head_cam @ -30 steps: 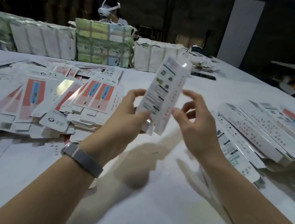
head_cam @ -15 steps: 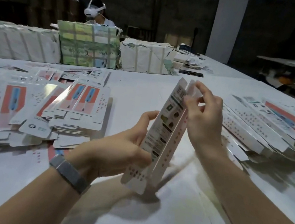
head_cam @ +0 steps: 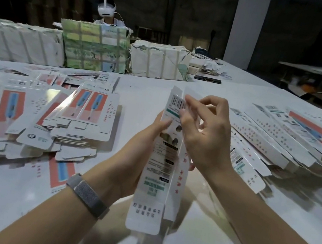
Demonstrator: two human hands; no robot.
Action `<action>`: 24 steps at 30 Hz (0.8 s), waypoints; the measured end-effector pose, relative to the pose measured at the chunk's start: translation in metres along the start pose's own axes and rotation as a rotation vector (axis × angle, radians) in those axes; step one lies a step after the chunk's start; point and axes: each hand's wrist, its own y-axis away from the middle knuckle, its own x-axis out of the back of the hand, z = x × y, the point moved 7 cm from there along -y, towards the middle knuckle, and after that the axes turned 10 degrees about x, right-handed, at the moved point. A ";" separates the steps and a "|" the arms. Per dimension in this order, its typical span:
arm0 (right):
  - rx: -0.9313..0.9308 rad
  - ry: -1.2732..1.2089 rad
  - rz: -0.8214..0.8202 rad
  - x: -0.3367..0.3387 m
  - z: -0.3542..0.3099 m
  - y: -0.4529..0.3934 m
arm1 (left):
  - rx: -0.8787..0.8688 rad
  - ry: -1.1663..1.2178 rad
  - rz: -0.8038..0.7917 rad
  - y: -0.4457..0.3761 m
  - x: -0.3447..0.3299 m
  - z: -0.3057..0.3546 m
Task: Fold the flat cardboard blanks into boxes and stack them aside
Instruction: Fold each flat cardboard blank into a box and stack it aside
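The half-folded box (head_cam: 166,156) stands upright between both hands above the table (head_cam: 188,243). The left hand (head_cam: 135,158) grips its left edge at mid-height, while the right hand (head_cam: 206,138) pinches its top flap (barcode end), other fingers loosely curled. Left of the box lie flat blanks (head_cam: 50,116); right of it, finished boxes (head_cam: 280,141).

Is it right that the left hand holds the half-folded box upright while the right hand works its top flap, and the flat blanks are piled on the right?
Not quite. The head view shows the flat blanks piled on the left; folded boxes lie on the right. The left hand does hold the box, and the right hand works its top.
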 end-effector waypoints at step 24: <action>-0.251 -0.449 -0.479 0.008 0.028 -0.019 | -0.019 -0.204 0.039 -0.001 0.002 0.003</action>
